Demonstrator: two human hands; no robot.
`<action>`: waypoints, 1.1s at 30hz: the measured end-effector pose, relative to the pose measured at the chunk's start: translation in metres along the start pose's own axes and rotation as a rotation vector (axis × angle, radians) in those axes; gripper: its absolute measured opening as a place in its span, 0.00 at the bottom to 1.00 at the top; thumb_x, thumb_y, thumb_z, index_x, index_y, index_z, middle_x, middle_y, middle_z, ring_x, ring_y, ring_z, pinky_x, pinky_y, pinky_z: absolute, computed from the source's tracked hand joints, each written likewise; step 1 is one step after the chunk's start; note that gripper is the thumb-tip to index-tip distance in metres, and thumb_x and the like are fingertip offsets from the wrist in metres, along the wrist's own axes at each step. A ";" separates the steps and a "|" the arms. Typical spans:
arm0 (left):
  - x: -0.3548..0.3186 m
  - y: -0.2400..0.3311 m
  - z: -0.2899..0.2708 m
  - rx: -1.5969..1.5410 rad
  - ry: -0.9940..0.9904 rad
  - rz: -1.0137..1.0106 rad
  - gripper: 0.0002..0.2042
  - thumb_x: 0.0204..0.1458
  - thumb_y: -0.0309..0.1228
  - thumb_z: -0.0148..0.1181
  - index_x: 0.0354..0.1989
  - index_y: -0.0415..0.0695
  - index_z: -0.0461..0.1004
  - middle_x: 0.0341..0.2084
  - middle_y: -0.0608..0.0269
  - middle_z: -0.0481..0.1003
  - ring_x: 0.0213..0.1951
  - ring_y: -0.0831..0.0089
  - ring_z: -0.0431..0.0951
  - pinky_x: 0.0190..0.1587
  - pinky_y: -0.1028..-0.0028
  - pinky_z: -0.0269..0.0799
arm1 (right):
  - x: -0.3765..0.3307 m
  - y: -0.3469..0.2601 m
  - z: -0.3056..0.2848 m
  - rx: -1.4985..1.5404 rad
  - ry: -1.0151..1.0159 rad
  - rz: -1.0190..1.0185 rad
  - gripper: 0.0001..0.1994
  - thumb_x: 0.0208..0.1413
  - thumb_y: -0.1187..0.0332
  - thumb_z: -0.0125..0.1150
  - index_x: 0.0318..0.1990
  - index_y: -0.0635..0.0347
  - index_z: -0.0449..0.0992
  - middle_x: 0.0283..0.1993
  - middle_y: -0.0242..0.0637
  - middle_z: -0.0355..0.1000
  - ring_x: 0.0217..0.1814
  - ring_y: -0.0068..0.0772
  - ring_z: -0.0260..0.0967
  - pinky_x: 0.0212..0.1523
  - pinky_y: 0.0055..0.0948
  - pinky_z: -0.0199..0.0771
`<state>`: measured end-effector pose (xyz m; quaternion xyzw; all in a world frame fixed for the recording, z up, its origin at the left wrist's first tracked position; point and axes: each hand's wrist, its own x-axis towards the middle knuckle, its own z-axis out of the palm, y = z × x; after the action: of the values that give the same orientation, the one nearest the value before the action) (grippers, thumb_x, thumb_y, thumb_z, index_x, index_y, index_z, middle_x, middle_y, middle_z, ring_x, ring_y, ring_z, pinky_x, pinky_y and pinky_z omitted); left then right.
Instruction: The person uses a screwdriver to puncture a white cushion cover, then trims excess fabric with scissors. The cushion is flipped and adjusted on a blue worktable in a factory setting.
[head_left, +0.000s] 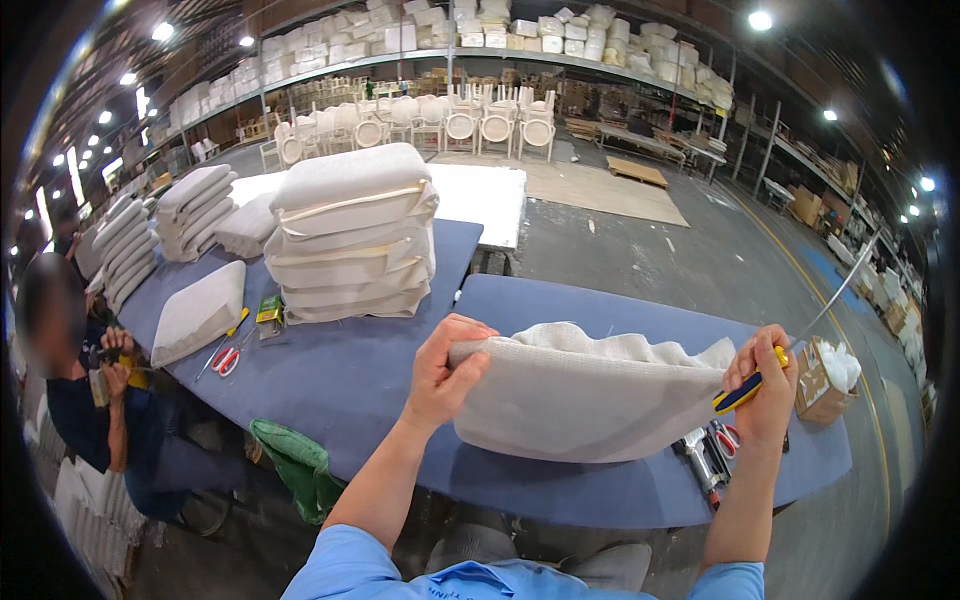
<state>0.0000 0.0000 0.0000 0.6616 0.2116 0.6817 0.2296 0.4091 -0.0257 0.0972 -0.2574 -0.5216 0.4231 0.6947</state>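
Over the blue table (350,390), both hands grip a cushion (585,395).

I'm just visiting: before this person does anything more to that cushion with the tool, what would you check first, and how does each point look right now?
1. Left hand grips the cushion at its left end: ok.
2. Right hand holds the yellow-and-blue handled tool firmly: ok.
3. Tool's long thin blade points up and away from both hands: ok.
4. Cushion's open top edge with stuffing showing is even: not ok, it looks wavy.
5. Staple gun and red-handled scissors lie out of the way of the cushion: cannot tell, they sit close under its right end.
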 end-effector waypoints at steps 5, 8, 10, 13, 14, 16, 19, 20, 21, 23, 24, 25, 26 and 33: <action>0.002 0.002 0.008 -0.073 0.063 -0.147 0.01 0.63 0.20 0.58 0.38 0.39 0.75 0.39 0.61 0.79 0.43 0.75 0.79 0.50 0.72 0.74 | -0.006 -0.007 -0.054 -0.163 0.256 -0.105 0.08 0.72 0.65 0.62 0.40 0.57 0.73 0.32 0.31 0.71 0.22 0.21 0.67 0.22 0.24 0.67; 0.017 0.007 0.015 0.032 0.109 -0.254 0.04 0.64 0.23 0.57 0.35 0.40 0.74 0.34 0.66 0.78 0.40 0.79 0.76 0.46 0.75 0.72 | -0.006 0.013 -0.101 -0.378 0.434 -0.068 0.10 0.70 0.62 0.65 0.47 0.59 0.79 0.38 0.31 0.76 0.24 0.19 0.70 0.22 0.21 0.66; 0.021 -0.004 0.011 0.114 0.153 -0.248 0.06 0.66 0.25 0.55 0.35 0.40 0.74 0.32 0.68 0.78 0.38 0.81 0.74 0.44 0.75 0.71 | 0.000 0.028 -0.111 -0.499 0.485 0.043 0.14 0.70 0.59 0.66 0.54 0.59 0.80 0.42 0.30 0.78 0.26 0.19 0.72 0.22 0.20 0.67; 0.024 -0.026 0.001 0.133 0.212 -0.260 0.08 0.69 0.28 0.54 0.36 0.41 0.74 0.31 0.70 0.77 0.36 0.82 0.72 0.44 0.76 0.69 | 0.004 0.060 -0.115 -0.384 0.358 0.286 0.19 0.70 0.56 0.65 0.61 0.57 0.79 0.44 0.29 0.79 0.28 0.20 0.75 0.22 0.19 0.68; 0.022 -0.031 0.000 0.118 0.225 -0.284 0.08 0.69 0.29 0.53 0.36 0.41 0.74 0.31 0.70 0.77 0.36 0.82 0.71 0.44 0.76 0.68 | -0.001 0.074 -0.120 -0.334 0.342 0.350 0.19 0.70 0.55 0.64 0.61 0.56 0.79 0.41 0.29 0.79 0.27 0.20 0.75 0.22 0.20 0.68; 0.023 -0.036 0.005 0.131 0.208 -0.283 0.08 0.72 0.31 0.52 0.42 0.41 0.75 0.37 0.69 0.77 0.41 0.81 0.72 0.49 0.75 0.69 | -0.013 0.099 -0.137 -0.303 0.318 0.460 0.18 0.71 0.53 0.63 0.58 0.54 0.79 0.36 0.28 0.77 0.26 0.21 0.74 0.22 0.22 0.69; 0.007 -0.049 0.013 0.125 0.218 -0.273 0.12 0.75 0.36 0.50 0.53 0.41 0.73 0.47 0.66 0.75 0.49 0.78 0.71 0.57 0.72 0.67 | -0.029 0.134 -0.149 -0.199 0.287 0.547 0.16 0.72 0.50 0.61 0.50 0.53 0.78 0.31 0.26 0.73 0.24 0.21 0.71 0.23 0.25 0.70; -0.010 -0.055 0.012 0.125 0.235 -0.280 0.14 0.75 0.38 0.49 0.57 0.40 0.72 0.50 0.65 0.75 0.52 0.77 0.71 0.60 0.71 0.66 | -0.035 0.145 -0.150 -0.142 0.272 0.569 0.16 0.72 0.50 0.60 0.47 0.52 0.77 0.30 0.25 0.72 0.23 0.21 0.70 0.23 0.26 0.71; -0.025 -0.062 0.011 0.107 0.249 -0.303 0.17 0.76 0.38 0.49 0.62 0.40 0.69 0.55 0.63 0.73 0.57 0.75 0.70 0.63 0.69 0.64 | -0.040 0.156 -0.150 -0.118 0.285 0.572 0.18 0.71 0.46 0.59 0.44 0.53 0.76 0.29 0.26 0.69 0.21 0.22 0.68 0.23 0.28 0.71; -0.041 -0.069 0.014 0.035 0.251 -0.349 0.22 0.76 0.40 0.48 0.70 0.38 0.64 0.62 0.60 0.70 0.63 0.71 0.68 0.67 0.67 0.62 | -0.057 0.169 -0.159 -0.133 0.271 0.598 0.22 0.72 0.42 0.56 0.46 0.53 0.76 0.31 0.28 0.71 0.21 0.25 0.69 0.22 0.28 0.70; -0.045 -0.067 0.013 0.001 0.247 -0.368 0.24 0.76 0.40 0.47 0.72 0.38 0.61 0.64 0.59 0.70 0.65 0.70 0.67 0.69 0.65 0.61 | -0.066 0.176 -0.160 -0.102 0.276 0.615 0.24 0.72 0.40 0.54 0.47 0.54 0.77 0.32 0.29 0.72 0.21 0.26 0.70 0.22 0.28 0.70; -0.047 -0.064 0.011 -0.032 0.251 -0.387 0.26 0.76 0.40 0.47 0.74 0.37 0.59 0.66 0.58 0.69 0.67 0.69 0.67 0.70 0.64 0.61 | -0.074 0.182 -0.157 -0.074 0.272 0.635 0.25 0.72 0.39 0.52 0.48 0.54 0.77 0.34 0.30 0.73 0.22 0.27 0.70 0.22 0.28 0.69; -0.044 -0.059 0.005 0.064 0.206 -0.343 0.27 0.75 0.40 0.49 0.75 0.37 0.58 0.67 0.57 0.69 0.68 0.67 0.67 0.71 0.63 0.60 | -0.079 0.186 -0.153 -0.046 0.265 0.653 0.27 0.72 0.38 0.51 0.49 0.54 0.77 0.36 0.31 0.74 0.22 0.28 0.71 0.22 0.28 0.69; 0.034 0.056 0.079 1.140 -0.265 0.405 0.31 0.60 0.35 0.66 0.70 0.36 0.67 0.62 0.44 0.73 0.65 0.50 0.72 0.68 0.54 0.65 | -0.097 0.191 -0.139 -0.114 0.386 0.559 0.30 0.72 0.37 0.49 0.52 0.58 0.78 0.43 0.33 0.78 0.22 0.27 0.73 0.21 0.27 0.67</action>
<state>0.0766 -0.0260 0.0634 0.7863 0.3823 0.4037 -0.2696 0.4694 0.0003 -0.1495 -0.5040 -0.3126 0.5107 0.6224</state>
